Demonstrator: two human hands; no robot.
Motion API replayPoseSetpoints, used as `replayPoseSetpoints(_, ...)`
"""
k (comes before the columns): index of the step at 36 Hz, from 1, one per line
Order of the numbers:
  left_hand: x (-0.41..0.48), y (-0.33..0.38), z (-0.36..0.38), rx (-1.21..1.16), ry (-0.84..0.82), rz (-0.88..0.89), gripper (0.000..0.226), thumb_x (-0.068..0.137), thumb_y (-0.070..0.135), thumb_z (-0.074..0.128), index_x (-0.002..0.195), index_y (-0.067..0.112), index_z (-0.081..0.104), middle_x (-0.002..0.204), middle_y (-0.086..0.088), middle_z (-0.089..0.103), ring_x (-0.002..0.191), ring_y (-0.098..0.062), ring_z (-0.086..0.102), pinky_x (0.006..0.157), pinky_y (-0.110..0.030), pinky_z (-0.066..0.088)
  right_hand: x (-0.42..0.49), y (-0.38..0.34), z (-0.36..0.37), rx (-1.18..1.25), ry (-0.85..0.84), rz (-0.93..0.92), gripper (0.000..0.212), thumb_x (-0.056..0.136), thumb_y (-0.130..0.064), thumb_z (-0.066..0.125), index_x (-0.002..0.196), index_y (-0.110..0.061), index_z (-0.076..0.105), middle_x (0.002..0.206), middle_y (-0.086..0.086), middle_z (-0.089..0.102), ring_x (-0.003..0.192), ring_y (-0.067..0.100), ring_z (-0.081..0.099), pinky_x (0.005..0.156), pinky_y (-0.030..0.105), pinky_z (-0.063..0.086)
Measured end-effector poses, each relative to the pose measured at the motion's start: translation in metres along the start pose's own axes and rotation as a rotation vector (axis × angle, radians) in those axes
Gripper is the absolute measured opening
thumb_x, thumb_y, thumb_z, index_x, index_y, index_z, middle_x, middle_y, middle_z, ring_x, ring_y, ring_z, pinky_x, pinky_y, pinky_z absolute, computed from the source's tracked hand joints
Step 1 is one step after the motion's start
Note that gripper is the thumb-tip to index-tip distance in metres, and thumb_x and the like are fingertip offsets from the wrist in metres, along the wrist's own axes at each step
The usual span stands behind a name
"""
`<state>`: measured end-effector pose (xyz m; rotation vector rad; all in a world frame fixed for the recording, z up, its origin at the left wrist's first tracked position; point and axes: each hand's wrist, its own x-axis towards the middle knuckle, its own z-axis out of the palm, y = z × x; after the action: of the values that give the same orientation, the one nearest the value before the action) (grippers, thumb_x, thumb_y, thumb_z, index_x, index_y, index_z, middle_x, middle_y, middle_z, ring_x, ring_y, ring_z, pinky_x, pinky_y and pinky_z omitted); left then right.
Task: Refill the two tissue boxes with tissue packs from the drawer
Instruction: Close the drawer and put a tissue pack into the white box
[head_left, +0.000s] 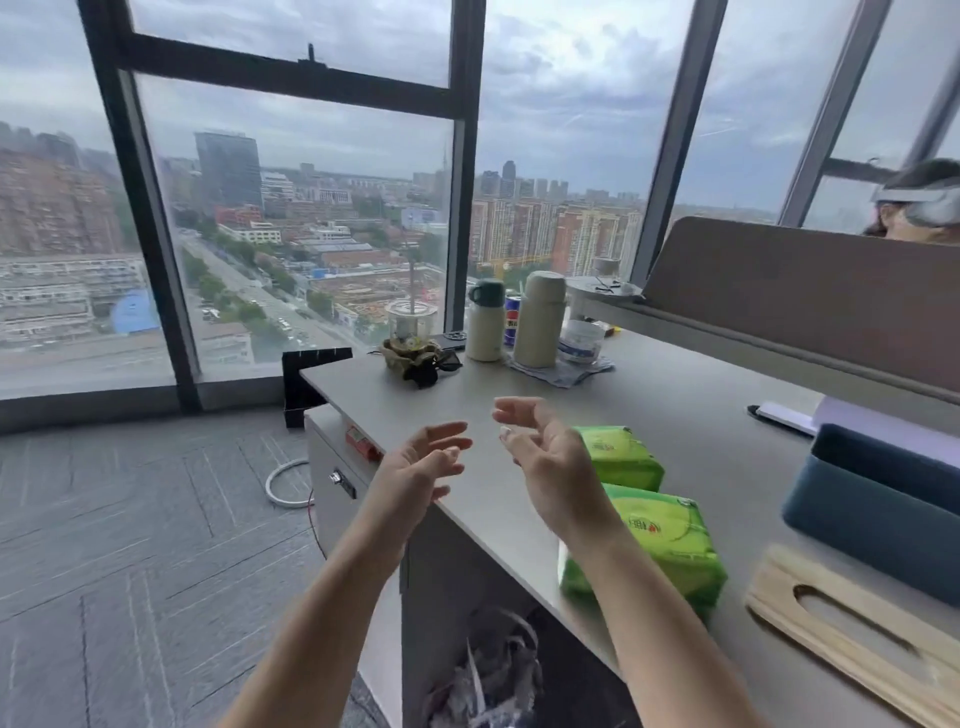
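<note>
Both hands, left hand (415, 470) and right hand (550, 467), are hovering apart and empty-fingered beside two green tissue packs (621, 457) (likely soft, light, slippery-wrapped; best gripped across the sides).

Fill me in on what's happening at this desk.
A person stands at the desk with both hands raised and empty: the left hand and right hand are open, with no grip on anything. Two green tissue packs lie on the desk near its edge. To the right sit a dark blue tissue box and, beside it, a wooden slotted lid lying off it. No pack is loaded yet.
</note>
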<state>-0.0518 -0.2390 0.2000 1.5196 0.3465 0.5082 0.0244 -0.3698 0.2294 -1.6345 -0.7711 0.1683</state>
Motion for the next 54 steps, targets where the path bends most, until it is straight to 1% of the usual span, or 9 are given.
replayPoseSetpoints(11,-0.01,-0.009,0.071,0.128,-0.336,-0.069,0.043,0.091,0.018,0.061,0.133,0.022,0.052,0.132,0.0,0.058,0.106,-0.01,0.059,0.083,-0.026,0.045,-0.046,0.008,-0.123,-0.3,0.219,0.093,0.021,0.093,-0.021,0.056,0.111,-0.029,0.064,0.11,-0.008,0.067,0.103,0.009,0.061,0.091,0.033,0.052)
replayPoseSetpoints(16,-0.012,-0.02,0.089,0.063,-0.435,-0.102,0.074,0.074,0.013,0.079,0.138,0.021,0.043,0.112,-0.018,0.069,0.087,-0.015,0.072,0.069,-0.018,0.055,-0.067,0.031,-0.143,-0.401,0.24,0.238,0.023,0.091,-0.026,0.059,0.114,-0.029,0.061,0.118,-0.003,0.062,0.115,0.016,0.055,0.094,0.036,0.049)
replayPoseSetpoints(19,-0.009,-0.029,0.092,0.045,-0.461,-0.096,0.102,0.047,0.028,0.09,0.137,0.028,0.041,0.13,-0.019,0.058,0.104,-0.025,0.069,0.077,-0.025,0.057,-0.08,0.044,-0.142,-0.405,0.197,0.332,0.031,0.091,-0.029,0.061,0.121,-0.032,0.056,0.125,0.001,0.055,0.122,0.017,0.05,0.096,0.033,0.043)
replayPoseSetpoints(25,-0.015,-0.039,0.098,0.13,-0.423,-0.015,0.112,0.033,0.038,0.09,0.134,0.028,0.044,0.151,-0.006,0.037,0.113,-0.023,0.063,0.096,-0.04,0.053,-0.098,0.057,-0.131,-0.242,0.195,0.353,0.042,0.095,-0.028,0.055,0.136,-0.03,0.045,0.134,-0.01,0.051,0.117,0.009,0.052,0.094,0.025,0.041)
replayPoseSetpoints(29,-0.021,-0.039,0.108,0.171,-0.366,-0.029,0.085,0.058,0.016,0.09,0.131,0.027,0.048,0.122,-0.013,0.066,0.101,-0.021,0.069,0.096,-0.045,0.052,-0.101,0.063,-0.132,-0.281,0.248,0.331,0.04,0.094,-0.03,0.055,0.133,-0.032,0.046,0.136,-0.006,0.056,0.12,0.014,0.055,0.105,0.037,0.044)
replayPoseSetpoints(34,-0.021,-0.034,0.135,0.069,-0.351,-0.044,0.075,0.068,-0.006,0.079,0.134,0.017,0.05,0.08,0.011,0.077,0.09,-0.019,0.072,0.094,-0.047,0.053,-0.106,0.059,-0.152,-0.293,0.336,0.319,0.037,0.092,-0.035,0.054,0.128,-0.036,0.048,0.131,-0.007,0.057,0.121,0.013,0.053,0.105,0.039,0.043)
replayPoseSetpoints(42,-0.015,0.016,0.212,0.084,-0.46,0.115,0.07,0.071,0.003,0.08,0.131,0.028,0.051,0.092,0.0,0.076,0.069,0.0,0.071,0.061,-0.009,0.049,-0.116,0.027,-0.226,-0.331,0.485,0.23,0.029,0.095,-0.035,0.052,0.123,-0.04,0.049,0.118,-0.011,0.061,0.106,0.01,0.059,0.082,0.031,0.054)
replayPoseSetpoints(49,-0.003,0.056,0.306,0.173,-0.571,0.268,0.067,0.071,0.01,0.082,0.128,0.028,0.054,0.085,0.004,0.073,0.061,0.005,0.065,0.056,-0.007,0.045,-0.132,0.001,-0.317,-0.431,0.689,0.179,0.031,0.091,-0.036,0.057,0.121,-0.04,0.053,0.118,-0.017,0.059,0.111,0.006,0.054,0.092,0.03,0.045)
replayPoseSetpoints(54,-0.008,0.073,0.373,0.185,-0.675,0.351,0.069,0.071,0.011,0.082,0.133,0.024,0.053,0.116,-0.005,0.063,0.088,-0.012,0.064,0.065,-0.013,0.051,-0.149,-0.004,-0.377,-0.459,0.794,0.207,0.029,0.089,-0.031,0.061,0.117,-0.039,0.056,0.115,-0.016,0.06,0.113,0.007,0.055,0.098,0.033,0.045)
